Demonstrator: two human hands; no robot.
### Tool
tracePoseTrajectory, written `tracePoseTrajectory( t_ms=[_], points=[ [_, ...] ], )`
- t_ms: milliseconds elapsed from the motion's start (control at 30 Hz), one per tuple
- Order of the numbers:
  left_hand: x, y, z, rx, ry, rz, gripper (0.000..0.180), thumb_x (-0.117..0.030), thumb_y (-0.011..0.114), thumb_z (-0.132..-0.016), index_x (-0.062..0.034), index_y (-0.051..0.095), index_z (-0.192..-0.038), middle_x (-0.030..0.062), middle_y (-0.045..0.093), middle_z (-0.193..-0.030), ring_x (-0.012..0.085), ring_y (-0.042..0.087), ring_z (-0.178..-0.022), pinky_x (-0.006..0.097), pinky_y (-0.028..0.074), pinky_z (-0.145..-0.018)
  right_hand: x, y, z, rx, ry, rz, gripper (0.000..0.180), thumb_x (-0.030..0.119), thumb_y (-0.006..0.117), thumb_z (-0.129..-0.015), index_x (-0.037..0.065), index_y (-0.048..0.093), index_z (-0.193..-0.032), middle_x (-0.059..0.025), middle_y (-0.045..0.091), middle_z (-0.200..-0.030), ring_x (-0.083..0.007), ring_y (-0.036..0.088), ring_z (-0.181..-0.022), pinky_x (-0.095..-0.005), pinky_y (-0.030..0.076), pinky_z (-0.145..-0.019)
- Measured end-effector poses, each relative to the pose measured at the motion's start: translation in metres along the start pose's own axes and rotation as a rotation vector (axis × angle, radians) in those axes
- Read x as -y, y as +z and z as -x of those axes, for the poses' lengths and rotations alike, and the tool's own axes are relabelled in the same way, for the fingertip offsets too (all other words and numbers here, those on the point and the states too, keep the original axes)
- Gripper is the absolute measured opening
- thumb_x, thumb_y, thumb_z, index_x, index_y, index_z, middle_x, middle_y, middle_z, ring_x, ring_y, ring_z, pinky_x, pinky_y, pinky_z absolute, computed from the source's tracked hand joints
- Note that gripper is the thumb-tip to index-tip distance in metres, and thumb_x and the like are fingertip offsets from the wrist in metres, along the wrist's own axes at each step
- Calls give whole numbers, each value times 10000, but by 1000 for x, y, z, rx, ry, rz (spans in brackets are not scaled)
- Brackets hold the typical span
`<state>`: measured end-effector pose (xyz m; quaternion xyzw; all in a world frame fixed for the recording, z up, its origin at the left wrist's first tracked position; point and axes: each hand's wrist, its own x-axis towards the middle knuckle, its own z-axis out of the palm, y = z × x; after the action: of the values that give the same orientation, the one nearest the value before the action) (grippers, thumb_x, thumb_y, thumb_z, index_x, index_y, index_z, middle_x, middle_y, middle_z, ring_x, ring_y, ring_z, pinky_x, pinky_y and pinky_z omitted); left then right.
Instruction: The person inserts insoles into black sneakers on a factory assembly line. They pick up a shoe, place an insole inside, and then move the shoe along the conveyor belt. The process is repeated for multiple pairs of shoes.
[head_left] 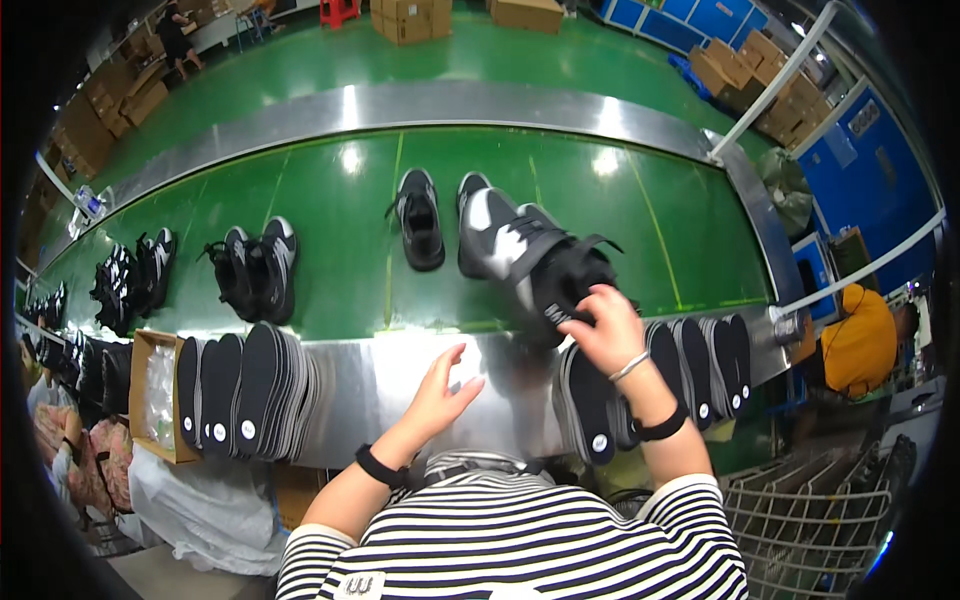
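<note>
My right hand (608, 332) is closed on the heel end of a black and white sneaker (522, 250), held tilted over the green conveyor belt (340, 240) and slightly blurred. Its toe points away to the far left and partly covers another dark shoe (471, 186) behind it. Just left of these, a black sneaker (421, 225) stands on the belt with its toe away from me. Over the shiny steel edge (380, 375), my left hand (440, 392) has its fingers and thumb apart and holds nothing.
Stacks of black insoles (262, 390) lie on the steel edge at left, with more insoles (590, 405) at right. An open carton (155, 395) stands beside the left stacks. More sneakers (255, 265) sit farther left on the belt. A wire rack (805, 520) stands at lower right.
</note>
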<state>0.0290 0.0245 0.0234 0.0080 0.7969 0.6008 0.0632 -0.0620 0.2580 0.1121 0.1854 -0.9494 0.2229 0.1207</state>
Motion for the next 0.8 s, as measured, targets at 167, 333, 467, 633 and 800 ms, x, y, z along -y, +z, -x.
tracePoseTrajectory(
  t_ms=[167,333,467,633,800],
  points=[
    [-8,15,28,-48,-115,-158,924,-441,644,-637,0,125,-1262,268,247,-1195,380,246,-1132,435,187,-957,78,58,88,282,56,124,262,277,659,-617,82,565,-764,-131,488,-1019,-276,499,-878,-370,467,-641],
    [31,21,43,7,-178,-336,1016,-522,652,-571,9,126,-1259,278,260,-1206,412,260,-1112,447,209,-938,100,68,129,373,106,-35,323,240,605,-691,71,521,-953,-207,447,-1085,-338,474,-950,-386,452,-711],
    [16,20,29,-206,-29,-583,896,-366,695,-563,20,214,-1213,249,214,-1256,391,261,-1124,435,197,-936,86,25,114,187,61,-156,268,200,596,-707,82,545,-943,-94,556,-942,-262,534,-841,-340,444,-704],
    [6,24,13,-179,291,-640,382,-153,618,-658,-27,461,-983,140,452,-971,317,420,-917,404,330,-811,-7,42,124,169,440,245,321,290,627,-665,68,524,-871,-118,527,-908,-297,493,-872,-411,429,-695],
    [11,7,1,-182,464,-652,217,-140,583,-709,-29,522,-886,112,525,-837,280,498,-767,341,414,-679,-27,59,141,299,658,360,438,370,670,-609,84,483,-883,-101,535,-906,-272,512,-858,-431,405,-701]
  ],
)
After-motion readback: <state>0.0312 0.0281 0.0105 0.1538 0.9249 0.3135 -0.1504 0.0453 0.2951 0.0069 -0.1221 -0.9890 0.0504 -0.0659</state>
